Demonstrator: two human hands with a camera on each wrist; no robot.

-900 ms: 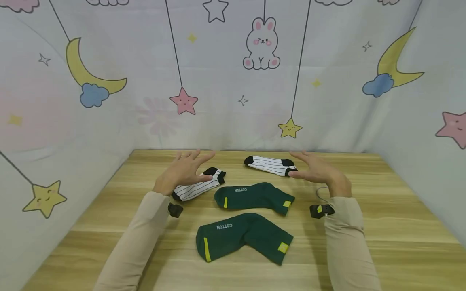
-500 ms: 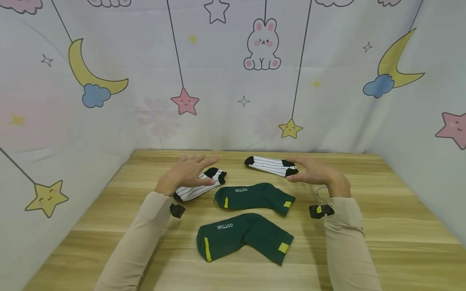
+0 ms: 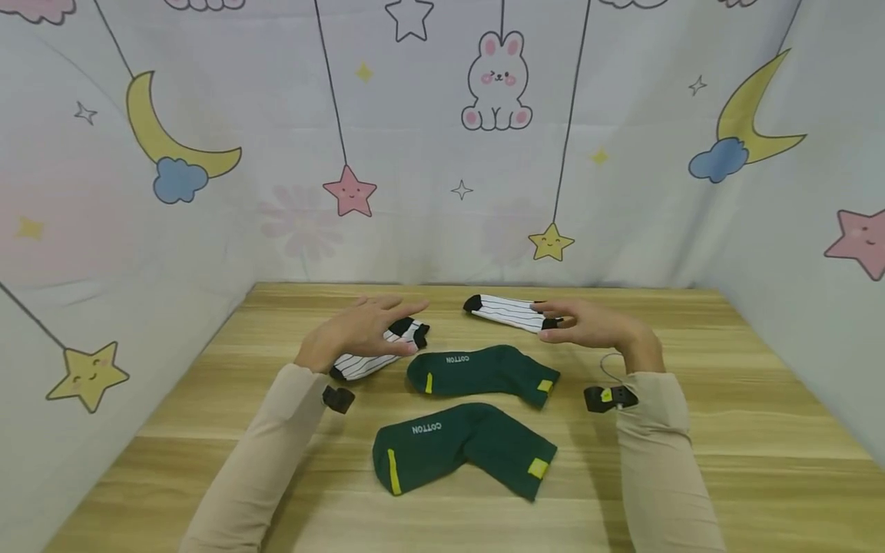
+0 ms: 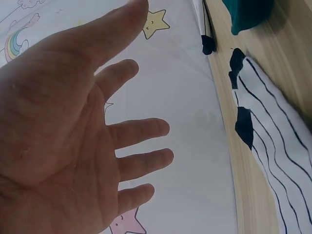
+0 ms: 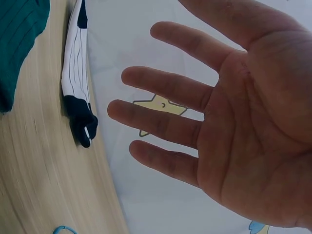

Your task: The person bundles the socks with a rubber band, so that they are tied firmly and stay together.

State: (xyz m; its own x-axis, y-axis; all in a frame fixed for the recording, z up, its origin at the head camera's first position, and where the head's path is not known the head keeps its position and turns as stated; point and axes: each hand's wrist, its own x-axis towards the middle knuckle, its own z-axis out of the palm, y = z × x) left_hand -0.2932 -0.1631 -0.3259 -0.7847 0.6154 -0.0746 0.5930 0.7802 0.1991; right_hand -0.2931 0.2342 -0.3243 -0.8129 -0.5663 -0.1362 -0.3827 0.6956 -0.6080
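Observation:
My left hand (image 3: 362,326) is held above the left striped sock (image 3: 373,361), fingers spread, nothing in its palm. That sock is white with thin black lines and black toe, heel and cuff; the hand hides part of it in the head view. On the other side my right hand (image 3: 591,324), also with spread fingers and an empty palm, overlaps the cuff end of a second striped sock (image 3: 508,312). Nearer me lie two dark green socks with yellow marks and the word COTTON: a farther green sock (image 3: 477,372) and a nearer green sock (image 3: 463,453).
All the socks lie flat on a wooden table (image 3: 754,461). A white curtain (image 3: 429,153) printed with moons, stars and a rabbit encloses the back and sides. A thin loop of cord (image 3: 608,365) shows beside the right wrist camera (image 3: 610,398).
Both hands have lowered slightly and moved a little inward, the left toward the right and the right toward the left. The socks have stayed where they were.

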